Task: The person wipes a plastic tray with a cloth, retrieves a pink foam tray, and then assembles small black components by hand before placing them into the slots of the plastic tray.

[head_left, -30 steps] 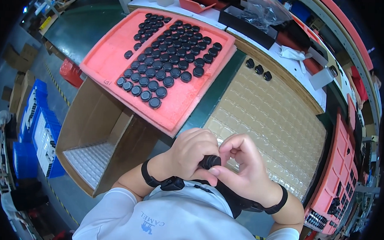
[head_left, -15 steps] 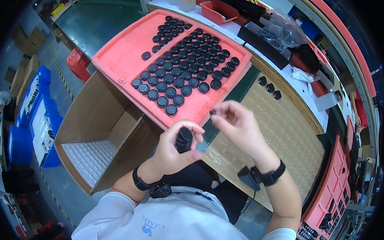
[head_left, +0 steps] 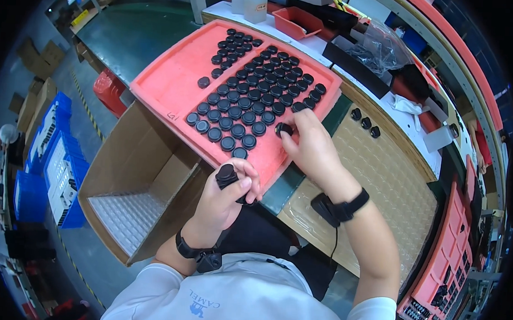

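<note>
My left hand is closed around several black round cap-like parts, held as a short stack in front of the tray; one round end points up, and the fingers hide part of the stack. My right hand pinches one black round part at its fingertips, at the right edge of the rows on the pink tray. Many like parts stand in slanting rows on the tray, with a smaller group beyond its raised divider.
An open cardboard box with a clear pocketed sheet stands left of the tray. On the right lies a brown board under a clear pocketed sheet, bearing three black parts. Another pink tray stands far right.
My right hand has moved away from my left, forward to the tray's right side, where it now pinches a round part. My left hand has turned, its stack tilting outward.
</note>
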Tool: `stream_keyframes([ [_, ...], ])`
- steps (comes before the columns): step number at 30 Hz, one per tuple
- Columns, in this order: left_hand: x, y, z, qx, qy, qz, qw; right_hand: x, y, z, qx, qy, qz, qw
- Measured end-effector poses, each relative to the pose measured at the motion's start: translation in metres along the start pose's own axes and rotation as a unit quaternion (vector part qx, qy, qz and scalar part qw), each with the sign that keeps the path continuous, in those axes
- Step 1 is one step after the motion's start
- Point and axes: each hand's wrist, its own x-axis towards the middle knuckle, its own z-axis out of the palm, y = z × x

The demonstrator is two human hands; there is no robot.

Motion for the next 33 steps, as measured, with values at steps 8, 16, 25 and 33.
stream_keyframes([
  [8,-0.003,-0.016,0.019,0.095,-0.050,-0.157,0.982,-0.102,-0.048,-0.070,0.216,-0.029,-0.036,0.975],
  [16,-0.001,-0.044,0.047,0.139,-0.208,-0.223,0.942,-0.159,-0.039,-0.094,0.082,0.030,-0.086,0.993],
  [25,-0.009,-0.065,0.089,0.087,-0.234,-0.251,0.935,-0.219,-0.025,-0.078,0.814,0.140,0.204,0.526],
  [33,-0.016,-0.075,0.101,0.265,-0.237,-0.099,0.930,-0.229,-0.026,-0.086,0.667,0.246,0.199,0.675],
])
